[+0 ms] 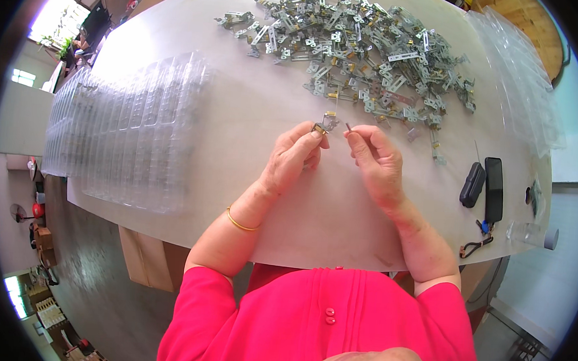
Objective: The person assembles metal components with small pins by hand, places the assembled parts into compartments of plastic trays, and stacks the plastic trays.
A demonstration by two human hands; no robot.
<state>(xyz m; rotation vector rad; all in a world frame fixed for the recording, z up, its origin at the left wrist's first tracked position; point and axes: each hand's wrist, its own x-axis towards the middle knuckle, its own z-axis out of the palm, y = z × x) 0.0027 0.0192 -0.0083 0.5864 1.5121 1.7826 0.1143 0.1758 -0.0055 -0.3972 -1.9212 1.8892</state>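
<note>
Over the middle of the table, my left hand (292, 156) pinches a small metal bracket (330, 122) with brass-coloured parts between thumb and fingers. Just to its right, my right hand (378, 160) is closed on a short thin dark pin-like piece (348, 127), its tip pointing toward the bracket. A small gap separates the two. Beyond my hands spreads a big heap of similar metal brackets (403, 56), silver with brass bits, the nearest ones lying close to my fingertips.
Stacked clear plastic trays (135, 127) cover the table's left side. Clear plastic sheets (520, 81) lie at the far right edge. Nearer on the right are a dark case (473, 185), a black phone (493, 189) and a clear cylinder (528, 234). A cardboard box (144, 258) stands below the table.
</note>
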